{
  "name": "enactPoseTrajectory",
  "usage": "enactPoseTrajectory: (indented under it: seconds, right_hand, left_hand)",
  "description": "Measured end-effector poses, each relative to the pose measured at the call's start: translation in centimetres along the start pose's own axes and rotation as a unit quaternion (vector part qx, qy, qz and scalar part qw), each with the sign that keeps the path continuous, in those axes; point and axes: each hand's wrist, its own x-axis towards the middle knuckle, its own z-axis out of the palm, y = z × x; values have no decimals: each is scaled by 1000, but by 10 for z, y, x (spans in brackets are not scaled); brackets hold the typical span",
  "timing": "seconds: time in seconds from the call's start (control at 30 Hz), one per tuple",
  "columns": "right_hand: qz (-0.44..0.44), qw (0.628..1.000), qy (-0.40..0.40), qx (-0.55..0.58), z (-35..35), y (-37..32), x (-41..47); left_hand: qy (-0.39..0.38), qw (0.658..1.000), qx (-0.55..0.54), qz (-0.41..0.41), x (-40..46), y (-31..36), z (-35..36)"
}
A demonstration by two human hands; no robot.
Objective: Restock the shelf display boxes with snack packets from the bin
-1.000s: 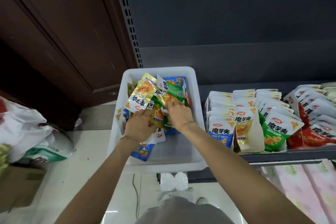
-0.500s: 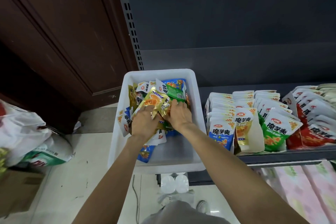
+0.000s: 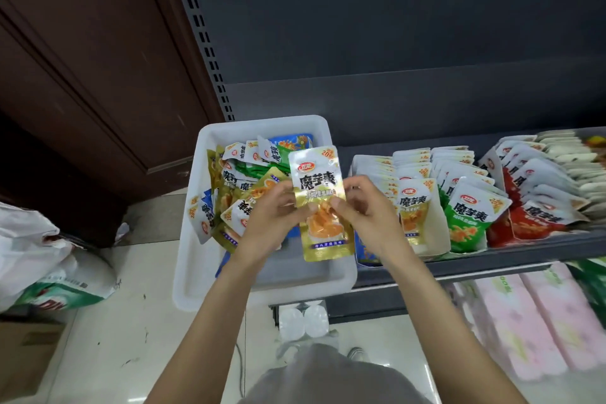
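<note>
- Holding one gold snack packet (image 3: 321,203) upright above the white bin (image 3: 262,279), both hands pinch it at its middle: the left hand (image 3: 272,223) grips its left edge, the right hand (image 3: 367,213) grips its right edge.
- The packet has a white top with dark lettering and a gold lower half picturing orange food; it hangs over the bin's right side.
- Inside the bin, a loose heap of packets (image 3: 242,180) in gold, green and blue lies toward the far and left walls; the near part of the bin floor shows bare.
- The bin sits on the left end of a dark shelf (image 3: 492,259), partly overhanging it.
- Right of the bin, display boxes (image 3: 436,233) on the shelf hold upright rows of packets: blue, then gold (image 3: 413,207), then green (image 3: 472,216), then red (image 3: 537,216).
- Below the shelf, right of the bin, lie pink wrapped packs (image 3: 524,321).
- Left of the bin, white plastic bags (image 3: 39,256) rest on the pale tiled floor (image 3: 131,321), before a dark wooden door (image 3: 82,75).
</note>
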Motion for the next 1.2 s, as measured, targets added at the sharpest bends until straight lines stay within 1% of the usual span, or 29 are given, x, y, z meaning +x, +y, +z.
enactPoseTrajectory:
  seconds: [0.03, 0.1, 0.17, 0.23, 0.3, 0.37, 0.43, 0.5, 0.6, 0.67, 0.87, 0.93, 1.0, 1.1, 1.13, 1.2]
  right_hand:
    - [-13, 1000, 16, 23, -13, -2, -5]
    - [-42, 996, 57, 61, -45, -12, -17]
    - [-74, 993, 78, 55, -80, -23, -30]
    - [-100, 991, 88, -23, -116, -28, -42]
    - [-115, 983, 107, -91, -147, -28, -53]
    - [-144, 970, 140, -135, -168, -25, -59]
    - [-183, 952, 170, -179, -180, -19, -58]
    - [-203, 934, 189, -226, -184, -8, -50]
    - [-221, 914, 164, -298, -181, 13, -33]
    - [-220, 912, 141, -315, -174, 25, -24]
    - [-174, 916, 61, -355, -162, 51, 4]
    - [-154, 913, 47, -375, -158, 60, 12]
    - [-146, 897, 54, -415, -154, 70, 18]
    - [-179, 845, 108, -493, -150, 81, 25]
    - [-181, 835, 129, -504, -148, 82, 26]
    - [-167, 827, 149, -515, -145, 85, 31]
  left_hand:
    - [-7, 999, 37, 38, -2, 6, 8]
    - [-45, 990, 91, 97, -2, 16, 27]
    - [-80, 976, 148, 141, -2, 26, 52]
    - [-95, 961, 181, 188, -1, 34, 82]
    - [-99, 954, 179, 221, 2, 39, 109]
    - [-101, 947, 180, 244, 8, 42, 132]
    - [-91, 933, 206, 281, 16, 42, 149]
    - [-64, 917, 249, 306, 26, 39, 160]
    - [-64, 898, 328, 287, 41, 28, 164]
    - [-60, 873, 391, 284, 47, 18, 161]
    - [-6, 818, 493, 297, 60, -1, 150]
    - [10, 809, 503, 303, 64, -4, 149]
    - [23, 801, 514, 305, 66, -7, 149]
    - [39, 796, 522, 304, 70, -11, 150]
    - [47, 797, 518, 307, 71, -12, 151]
    - [57, 801, 508, 312, 72, -13, 151]
